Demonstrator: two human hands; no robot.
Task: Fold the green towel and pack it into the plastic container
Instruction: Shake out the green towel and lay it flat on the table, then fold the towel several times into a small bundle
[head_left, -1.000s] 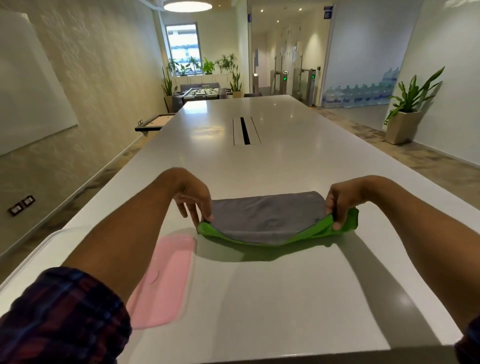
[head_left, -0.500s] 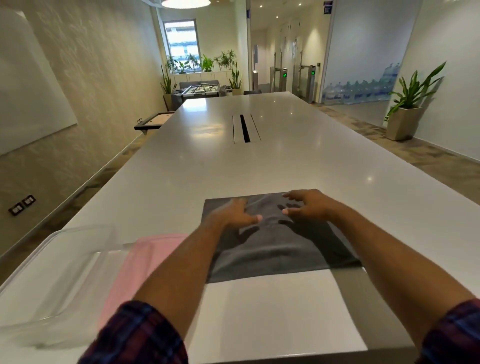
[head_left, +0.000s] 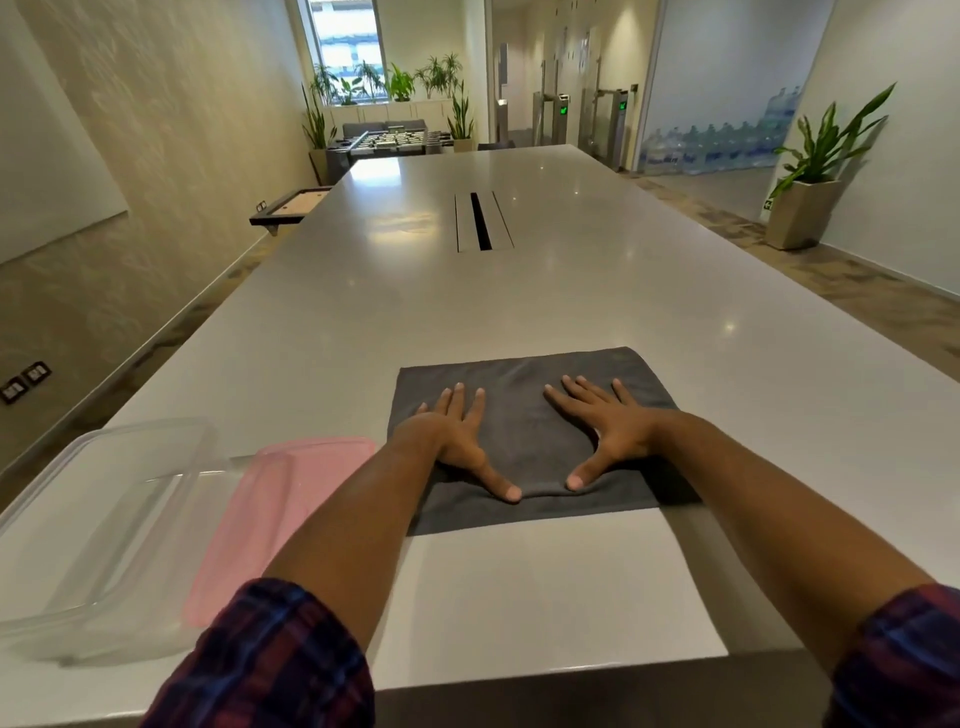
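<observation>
The towel (head_left: 524, 395) lies folded flat on the white table (head_left: 519, 291), its grey side up; no green shows. My left hand (head_left: 452, 441) rests palm down on the towel's left half, fingers spread. My right hand (head_left: 605, 428) presses flat on the right half, fingers spread too. The two thumbs point toward each other near the towel's near edge, where the cloth puckers slightly. A clear plastic container (head_left: 104, 519) stands open at the near left. Its pink lid (head_left: 270, 514) lies between the container and the towel, partly under my left forearm.
The table's near edge runs just below my forearms. A cable slot (head_left: 480, 221) sits in the table's middle, farther off. A potted plant (head_left: 810, 192) stands on the floor at the right. Floor lies along the table's left side.
One second ago both hands held the towel's ends, green side showing beneath. They laid the fold down and now press flat on the grey top, having slid nearer and apart.
</observation>
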